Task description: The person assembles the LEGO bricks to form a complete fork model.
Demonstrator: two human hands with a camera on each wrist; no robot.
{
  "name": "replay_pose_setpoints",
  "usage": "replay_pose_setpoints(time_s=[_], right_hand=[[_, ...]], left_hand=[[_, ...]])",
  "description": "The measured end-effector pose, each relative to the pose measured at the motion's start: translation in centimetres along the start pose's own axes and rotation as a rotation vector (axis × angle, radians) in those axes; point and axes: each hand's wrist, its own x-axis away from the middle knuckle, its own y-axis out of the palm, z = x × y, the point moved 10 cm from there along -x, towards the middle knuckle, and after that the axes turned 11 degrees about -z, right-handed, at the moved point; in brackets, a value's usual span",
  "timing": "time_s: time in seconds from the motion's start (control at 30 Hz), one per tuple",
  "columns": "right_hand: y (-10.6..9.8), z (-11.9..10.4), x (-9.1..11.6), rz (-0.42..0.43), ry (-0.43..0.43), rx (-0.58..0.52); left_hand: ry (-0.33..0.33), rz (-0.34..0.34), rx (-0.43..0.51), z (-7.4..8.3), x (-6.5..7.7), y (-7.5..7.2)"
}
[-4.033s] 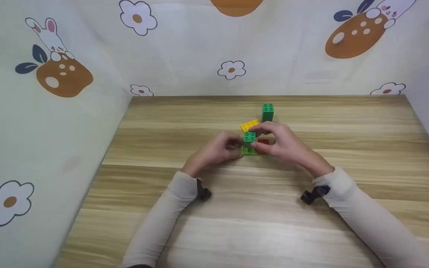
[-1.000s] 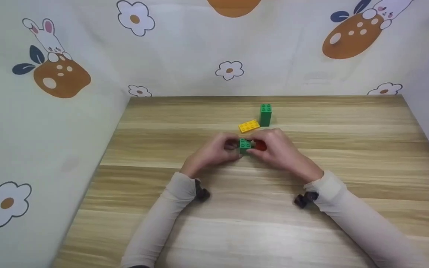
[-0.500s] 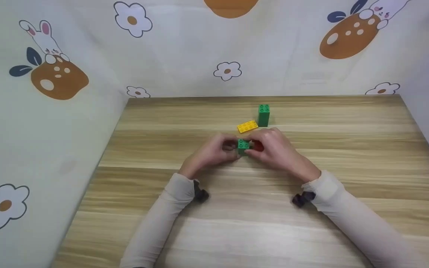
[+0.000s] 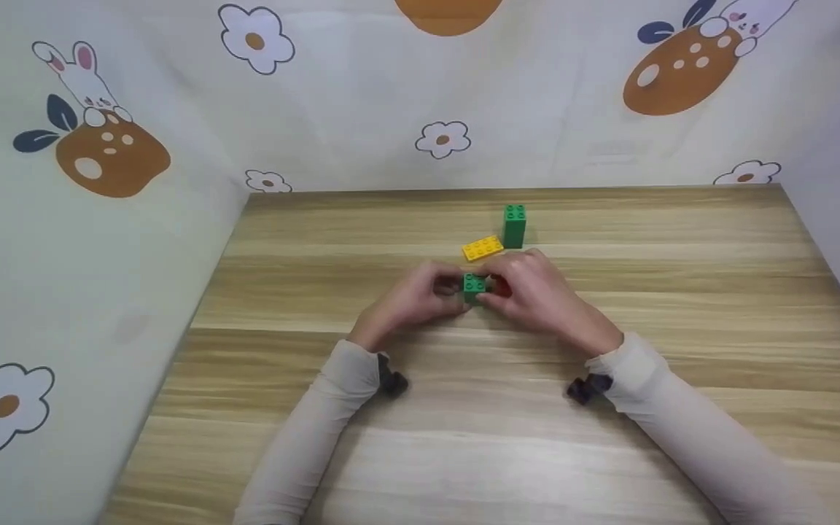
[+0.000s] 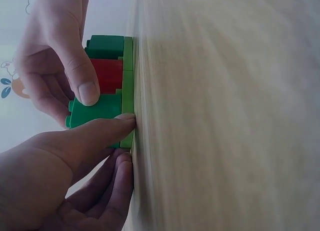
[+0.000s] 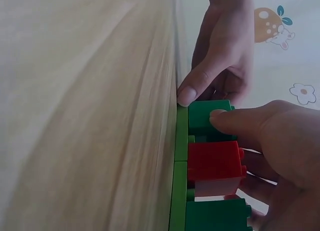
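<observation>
In the head view my right hand (image 4: 537, 295) pinches a green toy brick (image 4: 474, 283) between thumb and fingers. The brick sits on light green base pieces (image 6: 181, 133), joined end to end flat on the table. My left hand (image 4: 413, 300) grips the left end of this base, its thumb at the edge close beside the brick. A red brick (image 6: 215, 161) stands in the middle of the base, under my right palm. Past it, at the other end, is a second green brick (image 6: 217, 215), which my right hand hides in the head view.
Behind the hands a flat yellow brick (image 4: 483, 248) lies at an angle on the wooden table (image 4: 420, 452). Right beside it stands a tall green brick stack (image 4: 514, 227). A patterned wall cloth (image 4: 347, 95) encloses the back and sides.
Since four seconds ago my right hand has lowered the green brick from above onto the base's left end. Over the last second both hands stay nearly still; the head view shifts slightly.
</observation>
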Motion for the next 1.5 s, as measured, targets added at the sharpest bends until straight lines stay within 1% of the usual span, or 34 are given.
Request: replay_pose_setpoints(time_s=[0.1,0.27,0.47,0.77,0.9,1.13,1.27,1.5], right_hand=[[0.0,0.0,0.0,0.002,-0.003,0.004],[0.2,0.6,0.1,-0.007,0.002,-0.029],[0.4,0.9,0.1,-0.022,-0.002,-0.06],[0.5,2.3,0.0,-0.092,0.086,-0.172],[0.6,2.3,0.0,-0.092,0.086,-0.155],[0.5,1.9,0.0,-0.072,0.06,-0.119],[0.6,1.8,-0.1,-0.065,0.049,-0.106],[0.6,2.0,-0.1,-0.077,0.068,-0.171]], left_hand=[[0.003,0.006,-0.011,0.0,0.0,-0.1],[-0.004,0.008,-0.022,0.1,-0.1,0.0],[-0.014,0.008,-0.065,0.1,-0.1,-0.1],[-0.04,0.01,-0.063,-0.2,-0.2,0.0],[-0.047,0.009,-0.046,-0.2,-0.1,0.0],[-0.042,0.009,-0.005,-0.1,0.1,0.0],[-0.051,0.016,0.01,0.0,0.1,-0.1],[-0.074,0.044,0.004,0.3,0.1,-0.4]])
